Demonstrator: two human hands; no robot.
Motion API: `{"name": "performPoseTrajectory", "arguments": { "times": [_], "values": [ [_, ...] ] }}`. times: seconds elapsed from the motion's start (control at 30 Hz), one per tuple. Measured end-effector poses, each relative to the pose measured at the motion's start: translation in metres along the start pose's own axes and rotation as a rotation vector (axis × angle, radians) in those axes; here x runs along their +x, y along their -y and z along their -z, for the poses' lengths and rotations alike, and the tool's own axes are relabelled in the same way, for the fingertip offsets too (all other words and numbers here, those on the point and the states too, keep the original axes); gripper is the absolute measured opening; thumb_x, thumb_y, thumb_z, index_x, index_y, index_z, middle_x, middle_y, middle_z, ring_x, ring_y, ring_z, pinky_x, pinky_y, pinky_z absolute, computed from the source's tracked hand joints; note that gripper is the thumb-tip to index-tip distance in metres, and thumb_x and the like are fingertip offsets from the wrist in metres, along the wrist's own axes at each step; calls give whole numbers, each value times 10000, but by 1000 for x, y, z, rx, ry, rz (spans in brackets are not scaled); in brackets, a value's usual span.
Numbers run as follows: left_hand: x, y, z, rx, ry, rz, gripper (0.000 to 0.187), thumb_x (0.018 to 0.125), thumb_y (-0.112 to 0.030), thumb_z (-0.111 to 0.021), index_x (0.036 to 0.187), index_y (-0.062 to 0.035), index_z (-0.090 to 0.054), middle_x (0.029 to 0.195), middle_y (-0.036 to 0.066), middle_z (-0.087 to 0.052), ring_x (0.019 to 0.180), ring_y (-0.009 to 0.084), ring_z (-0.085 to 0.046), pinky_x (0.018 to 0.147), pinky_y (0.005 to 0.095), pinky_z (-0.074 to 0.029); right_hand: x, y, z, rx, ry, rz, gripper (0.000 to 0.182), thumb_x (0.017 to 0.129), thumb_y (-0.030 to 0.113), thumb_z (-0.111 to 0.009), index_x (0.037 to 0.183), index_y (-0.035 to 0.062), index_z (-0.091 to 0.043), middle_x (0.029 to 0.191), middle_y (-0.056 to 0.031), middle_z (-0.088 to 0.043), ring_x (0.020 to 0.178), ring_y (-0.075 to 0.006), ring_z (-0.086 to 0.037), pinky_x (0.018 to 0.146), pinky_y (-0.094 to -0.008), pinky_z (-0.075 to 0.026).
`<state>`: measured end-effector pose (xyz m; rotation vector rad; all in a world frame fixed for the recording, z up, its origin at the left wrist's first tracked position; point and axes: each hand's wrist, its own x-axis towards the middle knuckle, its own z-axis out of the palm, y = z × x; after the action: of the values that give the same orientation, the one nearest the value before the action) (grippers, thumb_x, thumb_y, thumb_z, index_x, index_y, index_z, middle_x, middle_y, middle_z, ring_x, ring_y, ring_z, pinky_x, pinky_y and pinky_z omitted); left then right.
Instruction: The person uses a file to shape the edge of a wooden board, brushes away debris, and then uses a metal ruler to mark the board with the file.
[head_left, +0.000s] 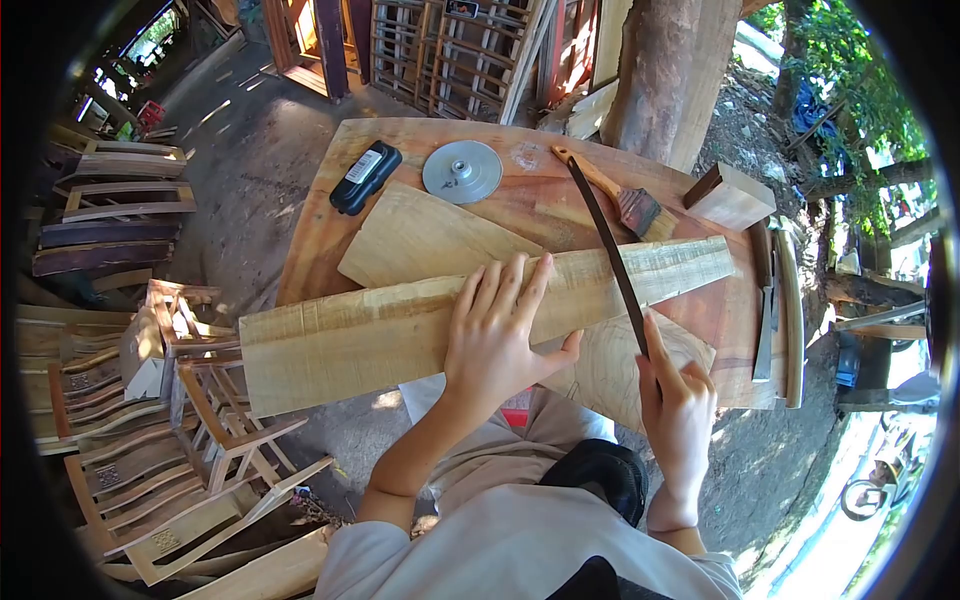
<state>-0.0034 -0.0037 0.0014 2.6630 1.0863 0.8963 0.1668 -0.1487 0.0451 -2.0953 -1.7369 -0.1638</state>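
Observation:
A long pale wooden plank lies slantwise across the worktable, its left end jutting past the table's edge. My left hand rests flat on the plank near its middle, fingers spread and thumb held apart. In my right hand is a long, narrow, dark file, my index finger stretched along it. The file crosses the plank's right part and points away from me; its gripped end is hidden in my fingers. Under the plank lie a flat wooden piece and another pale board.
On the wooden worktable are a black case, a grey metal disc, a paintbrush, a wooden block and a flat blade-like tool. Wooden chair frames stand at left. A trunk rises behind.

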Motion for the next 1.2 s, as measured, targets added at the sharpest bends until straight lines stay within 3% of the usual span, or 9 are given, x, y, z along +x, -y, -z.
{"name": "performPoseTrajectory", "arguments": {
  "times": [0.17, 0.3, 0.4, 0.57, 0.73, 0.97, 1.07, 1.2],
  "values": [
    [-1, 1, -2, -14, -7, 3, 810, 788, -495, -750, 1411, -3, -586, 1267, 202, -644, 1155, 348, -621, 1091, 471, -439, -33, 0, 22, 11, 43, -30, 482, 901, 15, -719, 1378, 37, -651, 460, -30, -375, 448, -190, -304, 527, -305, -360],
    [0, 1, -2, 25, -15, -38, 814, 780, -494, -754, 1409, -5, -588, 1263, 197, -644, 1119, 338, -625, 1065, 467, -452, -20, 4, 12, 66, 27, -46, 491, 885, -16, -708, 1370, 45, -659, 471, -40, -392, 462, -189, -348, 519, -318, -374],
    [1, 1, -1, 48, -29, -57, 812, 772, -489, -759, 1402, -5, -594, 1255, 194, -646, 1091, 333, -624, 1047, 459, -460, 10, 2, -12, -1, -21, 10, 533, 874, -24, -677, 1397, 76, -643, 508, -61, -436, 515, -211, -439, 549, -358, -439],
    [5, -3, 1, -8, -88, -9, 758, 724, -405, -808, 1343, 1, -646, 1191, 186, -666, 1046, 337, -649, 991, 453, -502, 7, 1, -2, -26, -8, 21, 535, 880, -4, -687, 1405, 91, -641, 502, -65, -430, 504, -214, -427, 540, -358, -424],
    [4, -1, -4, 5, -89, 9, 765, 747, -430, -787, 1359, 2, -628, 1206, 194, -658, 1070, 341, -636, 1021, 455, -479, -39, 1, 29, 55, 56, -58, 496, 878, 12, -724, 1366, 86, -675, 483, -71, -416, 483, -196, -366, 508, -333, -363],
    [3, 0, -6, 43, -72, -14, 778, 762, -452, -779, 1370, 6, -614, 1226, 205, -647, 1096, 345, -619, 1045, 461, -456, 9, -4, -14, 6, -46, 35, 525, 881, -3, -693, 1395, 95, -650, 476, -63, -405, 485, -200, -419, 516, -361, -409],
    [3, 0, -6, 5, -75, 7, 772, 759, -449, -785, 1361, 6, -621, 1227, 202, -650, 1086, 344, -619, 1042, 456, -458, 20, -5, -13, -22, 3, 38, 533, 889, 6, -687, 1411, 104, -637, 478, -64, -406, 484, -207, -436, 521, -361, -425],
    [2, -1, -4, -23, -69, 37, 767, 759, -452, -783, 1354, 7, -627, 1231, 200, -655, 1085, 344, -620, 1043, 452, -458, -15, -2, 13, -1, 35, 5, 518, 892, 10, -703, 1399, 104, -650, 479, -71, -400, 458, -201, -414, 523, -366, -423]
  ]
}}
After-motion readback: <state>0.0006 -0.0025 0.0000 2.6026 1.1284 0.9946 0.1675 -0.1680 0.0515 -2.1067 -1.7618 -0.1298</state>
